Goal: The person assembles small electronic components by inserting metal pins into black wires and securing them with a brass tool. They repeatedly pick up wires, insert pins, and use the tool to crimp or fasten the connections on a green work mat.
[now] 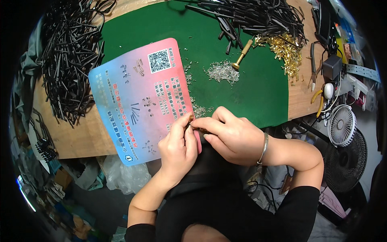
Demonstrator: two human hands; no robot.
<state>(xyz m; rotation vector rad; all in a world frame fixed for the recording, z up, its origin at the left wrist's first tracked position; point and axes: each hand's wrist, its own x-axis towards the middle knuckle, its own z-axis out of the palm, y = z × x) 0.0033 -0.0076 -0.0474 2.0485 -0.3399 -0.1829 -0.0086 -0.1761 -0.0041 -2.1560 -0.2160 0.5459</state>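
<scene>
While both hands pinch together at near desk edge, assembly mid-step. Left hand grip closed on small brass terminal; right hand grip narrow on dark cord end. Cord pile at 10 o'clock, gold terminals at 2 o'clock unused. Joint hidden by fingers; finished count unclear.

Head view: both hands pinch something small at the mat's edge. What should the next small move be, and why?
Probably a short push of the two pieces together. The left hand and right hand meet fingertip to fingertip over the mat, pinching a small brass-coloured part and a thin dark piece; how far they are joined is hidden by the fingers.
</scene>
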